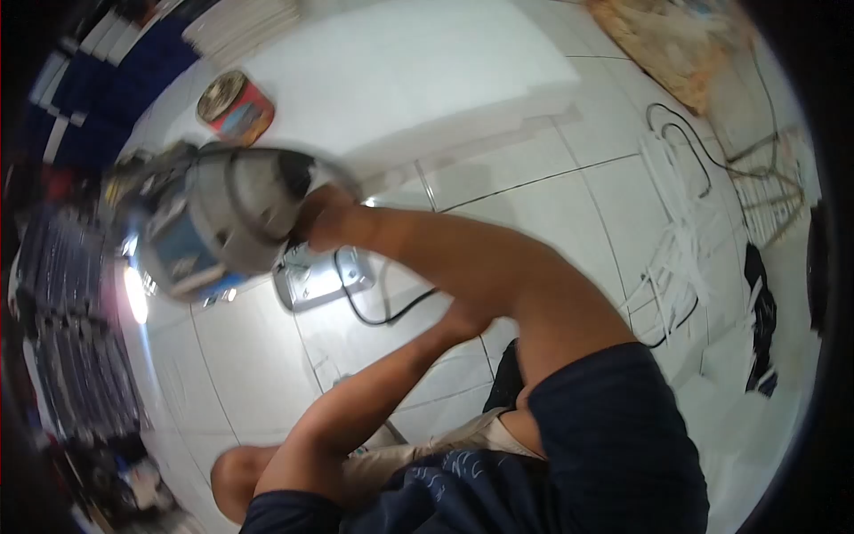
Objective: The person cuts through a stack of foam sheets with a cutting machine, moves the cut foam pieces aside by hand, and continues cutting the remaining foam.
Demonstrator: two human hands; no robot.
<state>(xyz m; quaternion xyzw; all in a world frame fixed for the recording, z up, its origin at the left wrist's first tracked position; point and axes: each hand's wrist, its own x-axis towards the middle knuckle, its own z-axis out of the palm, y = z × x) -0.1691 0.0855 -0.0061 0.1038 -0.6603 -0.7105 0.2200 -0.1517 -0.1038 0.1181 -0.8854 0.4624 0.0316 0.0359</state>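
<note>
My right hand (327,218) is closed at the near side of a large grey rounded machine (236,200), which is blurred and tilted at the left. My left hand (470,316) is against the underside of my right forearm, its fingers hidden behind that arm. Below the machine a shiny metal plate (329,279) lies on the tiled floor. A black cable (391,319) curves from near the plate toward my forearms.
A red tin (236,109) stands behind the machine, beside a large white slab (400,76). Plastic-wrapped stacks (76,294) line the left side. White strips (672,258) and a dark cord (694,133) lie at the right, below a tan bag (667,49).
</note>
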